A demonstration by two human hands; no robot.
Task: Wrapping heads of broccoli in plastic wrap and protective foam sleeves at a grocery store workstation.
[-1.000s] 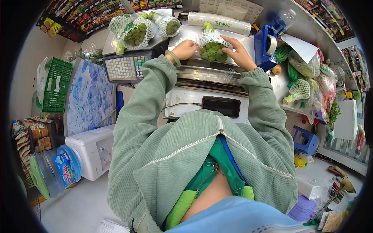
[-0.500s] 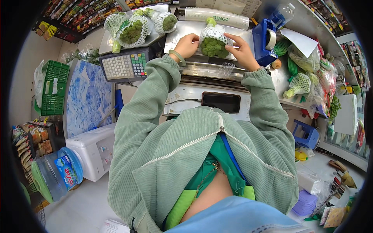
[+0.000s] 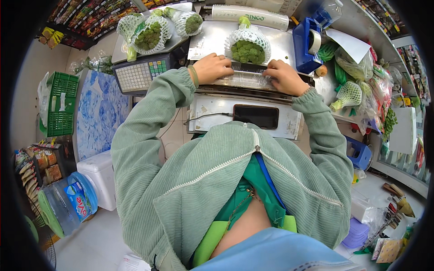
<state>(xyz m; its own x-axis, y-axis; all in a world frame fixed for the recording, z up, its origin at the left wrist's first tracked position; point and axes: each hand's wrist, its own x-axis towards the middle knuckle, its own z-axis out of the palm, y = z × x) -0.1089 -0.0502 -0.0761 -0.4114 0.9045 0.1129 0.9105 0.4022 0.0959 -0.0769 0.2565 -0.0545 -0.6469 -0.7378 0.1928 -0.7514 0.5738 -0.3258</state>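
1. Since the earlier frame, both hands have left the sides of the netted broccoli (image 3: 247, 51) and drawn back toward the body; the broccoli itself has stayed in place.
2. The netted broccoli lies on the steel surface (image 3: 210, 38), its crown toward the person and its stem pointing away; neither hand touches it.
3. The left hand (image 3: 213, 68) is on the near left of the broccoli, back upward, fingers bent and pointing right, their tips at the clear film (image 3: 247, 80).
4. The right hand (image 3: 287, 78) is on the near right of the broccoli, wrist bent, fingers curled and pointing left toward the same film.
5. The fingers of each hand are drawn in rather than spread; I cannot tell whether they pinch the film, which lies between them, just on the near side of the broccoli.
6. Both forearms, in green sleeves, slant inward toward the broccoli, with the elbows set wide.
7. Beyond the broccoli lies a white roll (image 3: 249, 17); to its right stands a blue tape dispenser (image 3: 302, 61); well to its near side lies a phone (image 3: 256, 116).
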